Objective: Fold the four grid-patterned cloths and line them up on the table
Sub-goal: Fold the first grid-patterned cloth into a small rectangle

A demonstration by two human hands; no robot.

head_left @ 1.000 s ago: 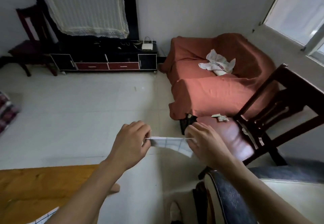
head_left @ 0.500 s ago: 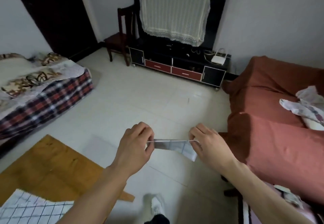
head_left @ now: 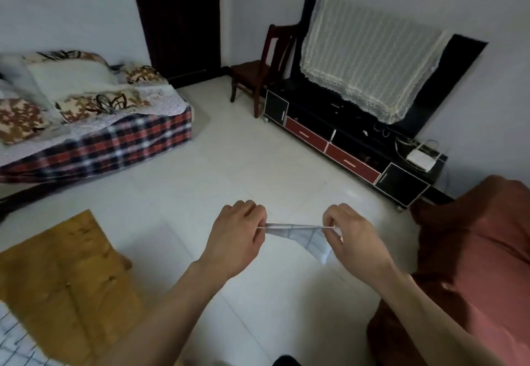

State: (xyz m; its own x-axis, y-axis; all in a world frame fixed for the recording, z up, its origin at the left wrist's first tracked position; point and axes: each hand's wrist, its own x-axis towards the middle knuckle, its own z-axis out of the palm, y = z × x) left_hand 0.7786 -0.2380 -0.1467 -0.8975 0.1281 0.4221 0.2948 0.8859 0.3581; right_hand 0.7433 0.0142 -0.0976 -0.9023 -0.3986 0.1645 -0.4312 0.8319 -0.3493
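I hold a white grid-patterned cloth (head_left: 304, 236) stretched flat and edge-on in the air over the floor. My left hand (head_left: 238, 236) pinches its left end and my right hand (head_left: 350, 236) pinches its right end, where a folded part hangs down. The wooden table (head_left: 66, 279) lies at the lower left, well left of my hands. On its near corner rests another grid-patterned cloth (head_left: 14, 340), cut off by the frame's edge.
A red covered sofa (head_left: 473, 265) stands close on my right. A bed with a plaid cover (head_left: 109, 142) is at the far left. Further back are a black and red TV cabinet (head_left: 344, 148), a dark wooden chair (head_left: 258, 73) and a dark door (head_left: 177, 16).
My view has swung left: the sofa and near chair slid out to the right, the bed and table came in. Both hands keep the cloth stretched between them.
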